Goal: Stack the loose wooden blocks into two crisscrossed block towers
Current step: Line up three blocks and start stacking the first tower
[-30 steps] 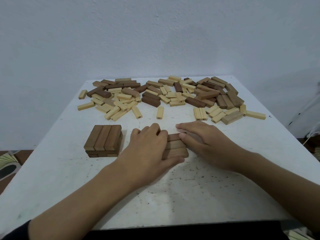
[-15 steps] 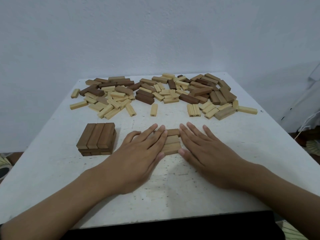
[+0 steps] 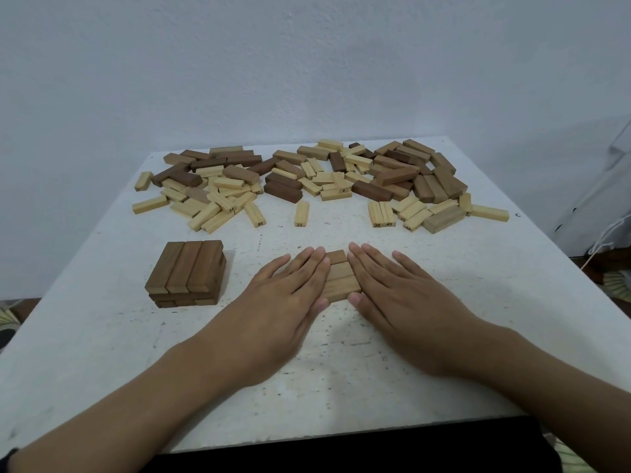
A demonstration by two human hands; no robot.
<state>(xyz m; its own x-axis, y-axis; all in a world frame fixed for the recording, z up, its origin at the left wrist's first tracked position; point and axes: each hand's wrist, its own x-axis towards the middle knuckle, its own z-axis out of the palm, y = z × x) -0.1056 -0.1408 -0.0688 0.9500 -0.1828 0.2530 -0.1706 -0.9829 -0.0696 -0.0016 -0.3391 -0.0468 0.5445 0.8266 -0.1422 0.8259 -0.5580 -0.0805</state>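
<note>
A low stack of dark brown blocks point(image 3: 187, 272), crisscrossed in layers of three, stands at the left of the white table point(image 3: 102, 353). In the middle lies a flat row of three brown blocks point(image 3: 339, 279) side by side. My left hand point(image 3: 290, 302) lies flat with straight fingers against the row's left ends. My right hand point(image 3: 396, 295) lies flat the same way against the right ends. Both hands cover the ends of the blocks. Many loose light and dark blocks point(image 3: 321, 182) are scattered across the far half of the table.
A pale wall rises right behind the table's far edge. The table's near edge meets a dark strip point(image 3: 341, 448) at the bottom. A white cable point(image 3: 604, 244) hangs off to the right of the table.
A second ago my fingers curled over the three-block row. They have straightened and now lie flat against both ends. The view has tilted slightly.
</note>
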